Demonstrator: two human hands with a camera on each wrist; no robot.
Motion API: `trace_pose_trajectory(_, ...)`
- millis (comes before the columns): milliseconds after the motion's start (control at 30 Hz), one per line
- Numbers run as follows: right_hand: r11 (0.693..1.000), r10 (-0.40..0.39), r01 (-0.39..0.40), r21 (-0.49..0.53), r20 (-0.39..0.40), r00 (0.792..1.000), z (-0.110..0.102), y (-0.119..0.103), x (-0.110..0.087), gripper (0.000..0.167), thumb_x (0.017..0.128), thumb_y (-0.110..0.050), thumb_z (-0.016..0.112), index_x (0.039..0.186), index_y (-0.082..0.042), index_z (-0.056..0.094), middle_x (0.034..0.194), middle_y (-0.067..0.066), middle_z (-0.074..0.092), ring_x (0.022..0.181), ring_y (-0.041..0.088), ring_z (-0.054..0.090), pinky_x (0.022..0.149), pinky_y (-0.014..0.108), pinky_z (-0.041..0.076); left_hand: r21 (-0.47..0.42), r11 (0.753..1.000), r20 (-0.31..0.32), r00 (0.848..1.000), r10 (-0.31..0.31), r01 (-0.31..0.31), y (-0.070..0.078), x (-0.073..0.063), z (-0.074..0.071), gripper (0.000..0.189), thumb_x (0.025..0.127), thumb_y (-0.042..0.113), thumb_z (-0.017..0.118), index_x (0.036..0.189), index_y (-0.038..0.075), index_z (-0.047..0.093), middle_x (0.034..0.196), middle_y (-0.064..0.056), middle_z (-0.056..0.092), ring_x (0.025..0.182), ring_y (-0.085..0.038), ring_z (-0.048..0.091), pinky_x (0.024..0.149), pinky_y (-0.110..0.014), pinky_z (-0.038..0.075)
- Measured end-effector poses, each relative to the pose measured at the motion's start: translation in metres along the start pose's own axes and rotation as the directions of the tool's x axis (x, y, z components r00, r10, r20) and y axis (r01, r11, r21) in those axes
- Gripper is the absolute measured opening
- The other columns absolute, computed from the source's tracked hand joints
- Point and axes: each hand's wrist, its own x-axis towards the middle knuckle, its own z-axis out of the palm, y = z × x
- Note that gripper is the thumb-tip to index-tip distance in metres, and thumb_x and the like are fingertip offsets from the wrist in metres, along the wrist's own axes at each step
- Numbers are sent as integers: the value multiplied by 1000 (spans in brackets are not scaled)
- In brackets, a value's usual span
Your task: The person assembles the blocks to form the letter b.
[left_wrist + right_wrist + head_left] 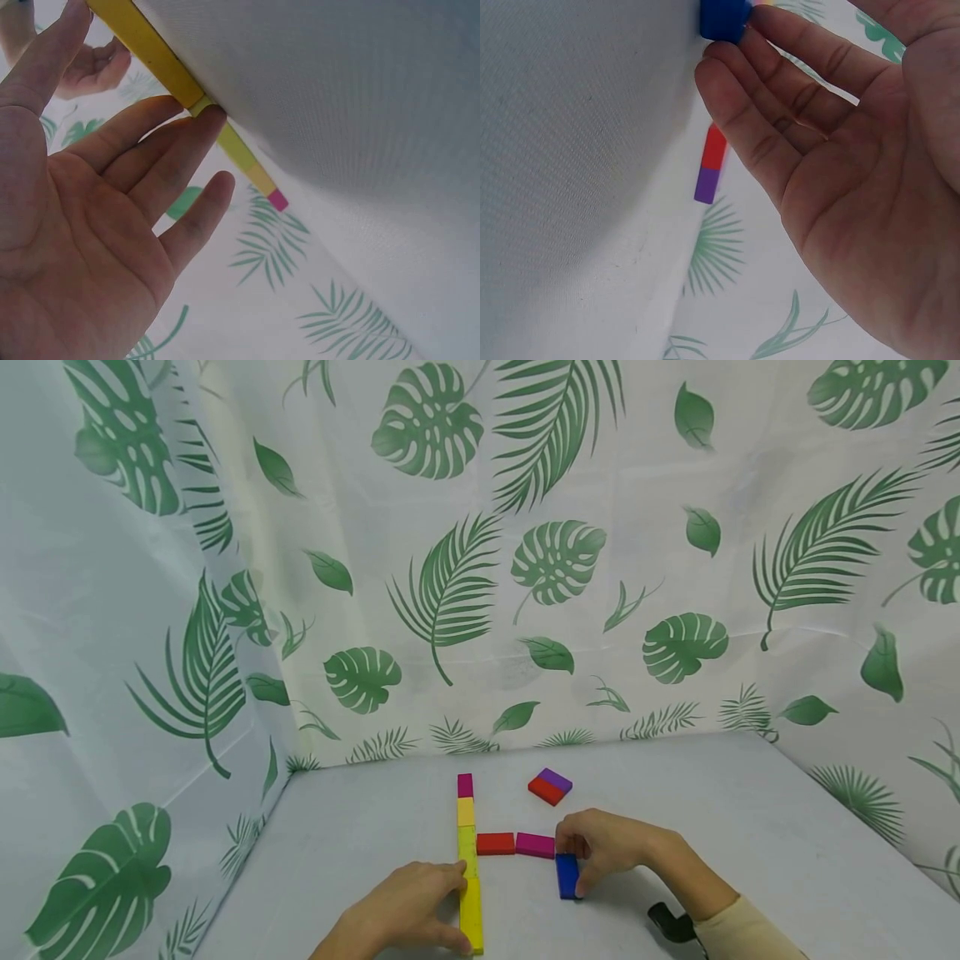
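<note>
My left hand [408, 906] lies along the left side of a row of blocks. Its thumb touches the near end of a yellow block [471, 917], and its fingertips rest where that block meets a second yellow block [467, 842]. A lighter yellow block [466, 812] and a magenta block [465, 785] continue the row away from me. My right hand [611, 843] pinches a blue block [567, 877] between thumb and fingers at its two ends. The blue block's far end is right by another magenta block [535, 845], which follows a red block [496, 843] branching from the row.
Farther back, a red block [546, 790] and a purple block [557, 778] lie side by side at an angle. A black curved object [671, 922] is beside the right forearm. Leaf-printed curtains [465, 635] enclose the white table [360, 818].
</note>
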Motion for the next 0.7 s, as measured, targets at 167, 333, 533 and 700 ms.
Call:
trace_pose_trajectory(167,1000,-2,2,-5,2,1000,0,0,0,40,76,-26,95,106,-25,68,92,-6,65,88,15,61,75,24,53,2,1000,-3,1000,0,0,0,0,0,68,75,62,86,132,28,71,146,8,63,127,-14,62,111,-46,51)
trace_pose_trajectory(333,1000,6,-6,-2,3,1000,1,-2,0,40,75,-25,95,105,-25,68,91,-5,66,87,15,61,74,24,53,-10,1000,0,1000,-9,9,0,0,0,68,75,61,86,132,28,71,146,8,63,126,-13,62,111,-47,52)
trace_pose_trajectory(533,1000,3,-3,2,4,1000,1,-2,0,40,76,-25,95,104,-24,67,91,-4,66,87,15,61,74,24,52,-11,1000,1,1000,-9,9,0,0,0,68,75,62,86,132,27,71,146,8,63,127,-13,62,112,-46,51)
trace_pose_trajectory(700,1000,7,-7,4,3,1000,1,-2,0,39,76,-26,95,104,-24,67,91,-5,65,87,15,60,74,25,52,-5,1000,6,1000,-9,9,0,0,-1,67,76,62,86,132,28,71,146,8,63,127,-13,62,112,-47,51)
